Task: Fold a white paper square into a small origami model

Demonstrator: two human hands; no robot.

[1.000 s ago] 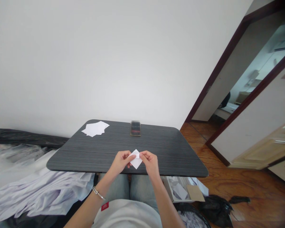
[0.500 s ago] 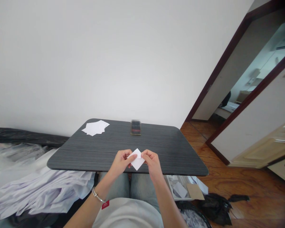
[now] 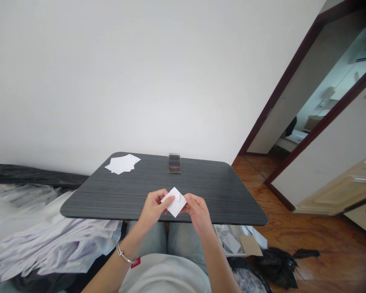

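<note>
A small folded piece of white paper (image 3: pixel 175 208), turned like a diamond, is held just above the front edge of the dark table (image 3: pixel 152 179). My left hand (image 3: pixel 155 205) pinches its left side, with the thumb lying across the front. At the right corner, the thumb and fingers of my right hand (image 3: pixel 197 208) are closed on the paper. A small flap or crease shows near its middle. Toward the back left of the table lies a loose stack of white paper sheets (image 3: pixel 122 164).
A phone-like dark object (image 3: pixel 174 163) is at the table's back edge. White crumpled material (image 3: pixel 57 244) lies to the left. Below the table's right side are a box of papers (image 3: pixel 232 243) and black plastic bags (image 3: pixel 276 266). A white wall rises behind.
The paper has shifted slightly up and left in my hands. My right fingers have moved to its right corner, and more of them shows under the paper.
</note>
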